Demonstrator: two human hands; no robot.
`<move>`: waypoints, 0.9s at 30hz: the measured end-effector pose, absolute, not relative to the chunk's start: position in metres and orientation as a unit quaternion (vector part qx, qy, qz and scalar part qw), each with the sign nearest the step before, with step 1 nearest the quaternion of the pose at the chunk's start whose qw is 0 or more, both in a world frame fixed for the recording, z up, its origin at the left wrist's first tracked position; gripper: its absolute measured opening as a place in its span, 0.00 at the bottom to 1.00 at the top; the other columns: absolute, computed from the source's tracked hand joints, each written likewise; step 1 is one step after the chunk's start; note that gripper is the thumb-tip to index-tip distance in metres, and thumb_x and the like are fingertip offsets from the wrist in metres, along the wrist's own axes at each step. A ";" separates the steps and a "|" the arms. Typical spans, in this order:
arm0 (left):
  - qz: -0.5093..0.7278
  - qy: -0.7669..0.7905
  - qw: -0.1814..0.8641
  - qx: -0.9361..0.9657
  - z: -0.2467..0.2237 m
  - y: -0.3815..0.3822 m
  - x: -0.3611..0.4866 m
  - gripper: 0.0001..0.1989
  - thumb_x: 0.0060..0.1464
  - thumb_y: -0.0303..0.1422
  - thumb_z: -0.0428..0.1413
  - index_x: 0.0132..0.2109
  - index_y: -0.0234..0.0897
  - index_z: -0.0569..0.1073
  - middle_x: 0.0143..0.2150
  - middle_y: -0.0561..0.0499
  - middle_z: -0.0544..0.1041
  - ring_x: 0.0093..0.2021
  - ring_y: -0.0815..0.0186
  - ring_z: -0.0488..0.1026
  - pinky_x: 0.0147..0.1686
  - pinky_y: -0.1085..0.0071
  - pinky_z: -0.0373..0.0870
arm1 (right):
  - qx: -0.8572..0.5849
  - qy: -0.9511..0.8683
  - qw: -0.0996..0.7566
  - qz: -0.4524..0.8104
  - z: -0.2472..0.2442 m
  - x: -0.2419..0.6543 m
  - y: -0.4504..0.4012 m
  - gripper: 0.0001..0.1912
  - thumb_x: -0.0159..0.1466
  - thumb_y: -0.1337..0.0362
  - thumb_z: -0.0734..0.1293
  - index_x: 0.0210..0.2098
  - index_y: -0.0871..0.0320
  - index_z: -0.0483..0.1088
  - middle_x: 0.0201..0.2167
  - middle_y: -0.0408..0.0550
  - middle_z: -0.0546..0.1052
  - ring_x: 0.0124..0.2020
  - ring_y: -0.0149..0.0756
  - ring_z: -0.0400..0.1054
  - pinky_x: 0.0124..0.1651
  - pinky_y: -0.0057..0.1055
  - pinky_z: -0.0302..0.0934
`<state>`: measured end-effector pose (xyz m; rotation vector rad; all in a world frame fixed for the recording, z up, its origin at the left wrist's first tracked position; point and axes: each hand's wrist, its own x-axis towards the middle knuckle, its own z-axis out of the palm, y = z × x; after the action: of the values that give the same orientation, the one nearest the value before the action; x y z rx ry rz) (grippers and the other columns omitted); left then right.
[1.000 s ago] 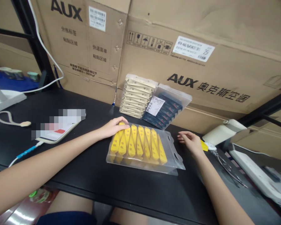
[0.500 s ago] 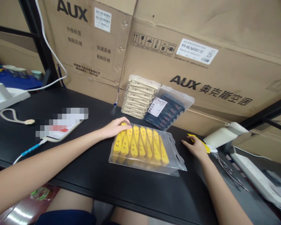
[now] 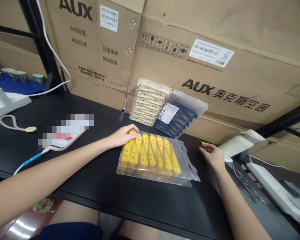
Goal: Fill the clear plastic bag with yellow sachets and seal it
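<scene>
Our left hand [image 3: 125, 136] clamps its grip on the clear bag [image 3: 184, 156] at ten o'clock; yellow packets [image 3: 152, 151] fill all but its three-o'clock end. At two o'clock, our right hand [image 3: 213, 156] touches something yellow [image 3: 204, 143] outside; we cannot tell its grip.

"AUX" on both cardboard boxes [image 3: 160, 73]

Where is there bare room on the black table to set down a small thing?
The black table is bare between the yellow-packet bag and the near edge, and also between the phone, left forearm and cardboard boxes. It is crowded at right: the right hand, white bottle and power strip are close together.
</scene>
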<state>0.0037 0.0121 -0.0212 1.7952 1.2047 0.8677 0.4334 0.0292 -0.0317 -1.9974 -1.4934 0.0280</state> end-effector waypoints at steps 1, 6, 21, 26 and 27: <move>0.341 0.476 0.393 0.709 -0.021 0.012 0.004 0.15 0.51 0.45 0.53 0.41 0.40 0.70 0.43 0.51 0.75 0.46 0.58 0.71 0.46 0.64 0.64 | -0.758 -0.571 0.315 0.016 -0.033 0.433 0.030 0.16 0.46 0.54 0.65 0.29 0.58 0.72 0.34 0.59 0.78 0.36 0.52 0.73 0.40 0.44 0.64; 0.336 0.480 0.384 0.714 -0.020 0.011 0.004 0.15 0.51 0.45 0.53 0.40 0.40 0.70 0.43 0.51 0.75 0.46 0.58 0.71 0.46 0.64 0.64 | -0.748 -0.585 0.311 0.032 -0.034 0.428 0.031 0.12 0.45 0.56 0.66 0.26 0.56 0.71 0.30 0.54 0.79 0.31 0.45 0.73 0.38 0.40 0.65; 0.326 0.476 0.368 0.729 -0.014 0.006 0.004 0.15 0.52 0.44 0.51 0.41 0.39 0.70 0.44 0.50 0.75 0.46 0.59 0.71 0.46 0.65 0.64 | -0.734 -0.591 0.334 0.024 -0.038 0.421 0.033 0.11 0.46 0.58 0.66 0.26 0.58 0.72 0.28 0.52 0.79 0.31 0.43 0.73 0.38 0.37 0.65; 0.323 0.483 0.367 0.727 -0.014 0.006 0.005 0.16 0.51 0.45 0.51 0.40 0.39 0.70 0.43 0.50 0.76 0.45 0.58 0.71 0.44 0.65 0.64 | -0.734 -0.590 0.336 0.029 -0.038 0.420 0.033 0.11 0.47 0.58 0.65 0.26 0.59 0.72 0.27 0.53 0.79 0.32 0.45 0.73 0.39 0.38 0.65; 0.322 0.485 0.367 0.726 -0.013 0.006 0.005 0.16 0.51 0.46 0.51 0.40 0.39 0.70 0.42 0.50 0.76 0.45 0.58 0.71 0.44 0.66 0.64 | -0.733 -0.589 0.337 0.031 -0.038 0.419 0.033 0.11 0.47 0.58 0.65 0.26 0.59 0.72 0.27 0.53 0.79 0.32 0.45 0.73 0.39 0.38 0.65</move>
<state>0.0047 0.0055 -0.0133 1.8644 1.2451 0.8271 0.4194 0.0333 -0.0380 -1.9114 -1.5356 0.0799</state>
